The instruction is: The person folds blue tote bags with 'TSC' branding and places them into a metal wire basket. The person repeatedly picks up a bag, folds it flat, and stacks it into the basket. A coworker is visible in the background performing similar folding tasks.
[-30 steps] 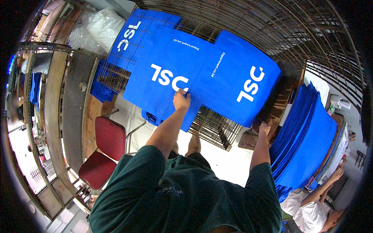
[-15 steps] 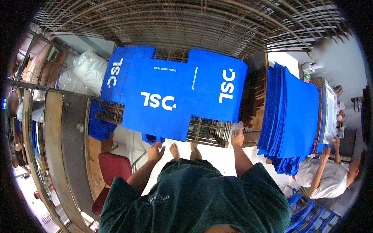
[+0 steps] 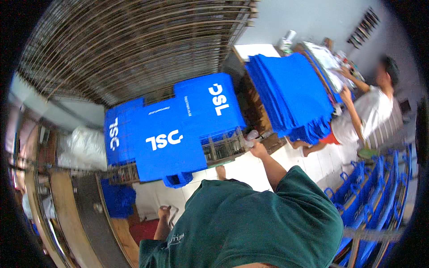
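Observation:
Three flat blue fabric bags (image 3: 165,143) with white print lie overlapping on a wire rack (image 3: 221,149) in front of me. My right hand (image 3: 258,148) rests on the rack's near right corner, beside the rightmost bag (image 3: 208,105). A small pale thing (image 3: 250,134) sits at its fingertips; whether it grips anything is unclear. My left hand (image 3: 163,213) hangs low by my side, away from the bags, next to the metal frame of a red chair (image 3: 145,230). Nothing shows in it.
A thick stack of blue bags (image 3: 290,91) lies on a table to the right, where a person in a white shirt (image 3: 368,111) works. More blue bags with handles (image 3: 366,196) stand on the floor at the right. Wooden benches (image 3: 67,210) run along the left.
My left hand has come off the middle bag and dropped to my side. My view has swung right, bringing the stack and the other person into it. My right hand stays at the rack.

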The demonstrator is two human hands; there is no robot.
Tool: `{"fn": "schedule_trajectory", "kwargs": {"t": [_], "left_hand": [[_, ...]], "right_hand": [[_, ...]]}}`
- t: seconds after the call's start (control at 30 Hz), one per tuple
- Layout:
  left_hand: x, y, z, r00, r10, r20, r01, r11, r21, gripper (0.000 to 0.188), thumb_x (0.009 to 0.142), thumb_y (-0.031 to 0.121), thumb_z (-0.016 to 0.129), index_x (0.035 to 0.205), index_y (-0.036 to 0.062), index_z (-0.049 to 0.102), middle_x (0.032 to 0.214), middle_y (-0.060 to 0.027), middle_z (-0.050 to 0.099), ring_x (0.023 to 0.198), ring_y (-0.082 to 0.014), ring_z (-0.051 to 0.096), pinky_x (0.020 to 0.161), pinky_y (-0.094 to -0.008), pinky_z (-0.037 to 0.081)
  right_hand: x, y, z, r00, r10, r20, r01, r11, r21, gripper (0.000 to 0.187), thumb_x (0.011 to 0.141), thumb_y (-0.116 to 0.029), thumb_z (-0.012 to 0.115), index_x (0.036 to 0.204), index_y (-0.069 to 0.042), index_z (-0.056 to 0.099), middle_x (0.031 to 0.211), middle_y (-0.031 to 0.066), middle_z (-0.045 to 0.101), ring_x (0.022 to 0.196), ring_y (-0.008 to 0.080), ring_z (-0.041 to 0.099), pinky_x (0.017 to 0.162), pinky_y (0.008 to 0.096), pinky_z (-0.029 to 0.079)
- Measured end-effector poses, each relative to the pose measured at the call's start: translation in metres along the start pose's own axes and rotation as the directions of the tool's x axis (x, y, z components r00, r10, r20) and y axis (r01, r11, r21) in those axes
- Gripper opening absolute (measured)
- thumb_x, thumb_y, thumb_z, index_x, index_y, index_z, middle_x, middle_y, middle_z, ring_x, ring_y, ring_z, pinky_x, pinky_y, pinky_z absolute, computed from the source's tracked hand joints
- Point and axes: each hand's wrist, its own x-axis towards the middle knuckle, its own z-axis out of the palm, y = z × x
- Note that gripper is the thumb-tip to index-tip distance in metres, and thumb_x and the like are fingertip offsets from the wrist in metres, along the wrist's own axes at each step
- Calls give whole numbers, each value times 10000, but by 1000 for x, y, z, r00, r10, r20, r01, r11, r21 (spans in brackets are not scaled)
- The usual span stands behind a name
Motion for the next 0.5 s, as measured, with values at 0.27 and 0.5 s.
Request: {"fn": "schedule_trajectory", "kwargs": {"t": [0.27, 0.5], "left_hand": [[16, 45, 19, 986, 167, -6, -166, 986, 15, 379, 702, 349, 734, 913, 51, 632, 782, -145, 667, 715, -274, 641, 673, -364, 500], [6, 132, 51, 980, 139, 140, -127, 988, -90, 378, 705, 282, 753, 953, 45, 594, 658, -76, 630, 553, -160, 583, 540, -300, 476]], "right_hand": [[-136, 90, 16, 966, 177, 186, -189, 981, 47, 521, 749, -298, 639, 1223, -114, 522, 1032, 181, 636, 977, 324, 605, 874, 382, 469], [-193, 191, 31, 773, 537, 337, -597, 796, 102, 562, 714, -292, 647, 1230, -106, 526, 1095, 192, 613, 1073, 288, 564, 923, 358, 448]]}}
